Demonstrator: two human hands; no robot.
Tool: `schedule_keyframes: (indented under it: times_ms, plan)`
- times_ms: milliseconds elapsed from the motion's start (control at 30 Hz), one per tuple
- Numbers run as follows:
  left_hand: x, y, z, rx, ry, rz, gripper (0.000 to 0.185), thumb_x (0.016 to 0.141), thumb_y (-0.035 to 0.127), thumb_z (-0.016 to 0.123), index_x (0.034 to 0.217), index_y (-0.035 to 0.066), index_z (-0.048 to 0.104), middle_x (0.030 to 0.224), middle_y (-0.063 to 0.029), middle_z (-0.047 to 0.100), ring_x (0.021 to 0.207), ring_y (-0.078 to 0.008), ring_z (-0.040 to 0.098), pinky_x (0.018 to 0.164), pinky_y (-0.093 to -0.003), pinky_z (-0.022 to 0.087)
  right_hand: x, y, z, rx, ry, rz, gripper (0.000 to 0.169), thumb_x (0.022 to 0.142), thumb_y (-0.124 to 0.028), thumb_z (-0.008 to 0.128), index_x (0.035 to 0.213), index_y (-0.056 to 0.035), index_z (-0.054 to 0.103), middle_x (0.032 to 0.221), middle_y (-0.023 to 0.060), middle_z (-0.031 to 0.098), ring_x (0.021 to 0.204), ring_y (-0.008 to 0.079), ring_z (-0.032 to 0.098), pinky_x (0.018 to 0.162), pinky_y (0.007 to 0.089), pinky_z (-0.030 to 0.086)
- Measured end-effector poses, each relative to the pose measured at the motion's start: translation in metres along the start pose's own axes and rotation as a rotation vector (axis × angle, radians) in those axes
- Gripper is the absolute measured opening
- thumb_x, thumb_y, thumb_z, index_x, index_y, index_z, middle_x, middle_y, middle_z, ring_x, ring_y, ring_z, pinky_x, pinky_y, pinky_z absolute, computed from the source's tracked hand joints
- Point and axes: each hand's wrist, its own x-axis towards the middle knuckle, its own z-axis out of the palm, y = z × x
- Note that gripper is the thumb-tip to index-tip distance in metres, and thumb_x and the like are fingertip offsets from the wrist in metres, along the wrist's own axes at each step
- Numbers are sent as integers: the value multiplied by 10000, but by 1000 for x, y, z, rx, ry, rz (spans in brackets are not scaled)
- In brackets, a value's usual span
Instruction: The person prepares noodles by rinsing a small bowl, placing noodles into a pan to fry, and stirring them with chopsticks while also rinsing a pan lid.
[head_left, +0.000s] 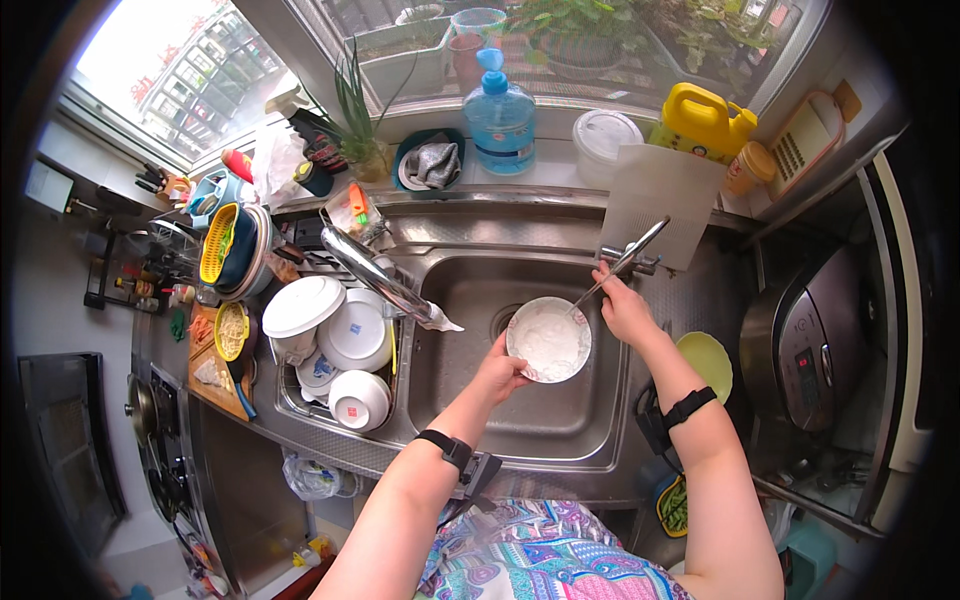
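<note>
Over the sink basin (465, 397), my left hand (501, 371) grips the rim of a white patterned bowl (551, 341) from its lower left side. White powder, like flour, fills the bottom of the bowl. My right hand (624, 304) has its fingers around a slim metal utensil (592, 291), whose lower end reaches into the bowl's upper right edge. Whether it is a spoon or chopsticks cannot be told. A chrome faucet spout (379, 276) slants over the basin, left of the bowl. Behind my right fingers is a metal fitting (643, 262).
Left of the sink, a dish rack (289, 394) holds upturned bowls and plates. A cutting board (217, 390) lies farther left. A pale green bowl (705, 364) and a rice cooker (799, 352) stand right. A blue liquid bottle (500, 124) and yellow jug (705, 124) line the sill.
</note>
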Motion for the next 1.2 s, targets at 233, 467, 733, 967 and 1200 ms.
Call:
schedule_keyframes:
  times_ms: [233, 467, 733, 967, 1200]
  plan:
    - [4, -2, -4, -18, -19, 17, 772, 774, -158, 381, 1425, 234, 248, 1382, -149, 370, 1188, -366, 475, 879, -529, 496, 0, -4, -3, 14, -24, 24, 517, 815, 1, 438, 1322, -97, 426, 1441, 102, 340, 1229, 324, 432, 993, 392, 410]
    - [4, -2, -3, -16, -19, 17, 779, 769, -159, 382, 1426, 238, 249, 1376, -147, 377, 1173, -367, 487, 864, -517, 506, 3, 10, 3, 93, 11, -67, 495, 823, -16, 463, 1314, -72, 439, 1443, 148, 336, 1265, 312, 415, 950, 354, 430]
    - [4, -1, -6, -4, -33, 22, 793, 755, -164, 392, 1423, 242, 263, 1367, -134, 392, 1188, -363, 473, 870, -518, 500, 9, 26, 20, 297, 278, 106, 341, 849, -73, 489, 1186, -26, 519, 1143, 95, 569, 809, 170, 596, 676, 277, 471]
    - [2, 0, -7, -45, -8, 0, 773, 721, -194, 444, 1379, 196, 332, 1322, -122, 435, 1184, -345, 484, 896, -529, 483, 15, 14, 13, 709, 25, 486, 323, 895, -156, 464, 1198, -53, 509, 1037, 35, 605, 772, 121, 587, 603, 249, 466]
    - [2, 1, -11, -44, -2, -12, 764, 734, -191, 438, 1383, 196, 327, 1327, -121, 432, 1189, -344, 481, 906, -528, 480, 16, 8, 13, 783, 26, 505, 358, 897, -164, 460, 1233, -44, 490, 1018, 32, 604, 772, 124, 592, 599, 252, 465]
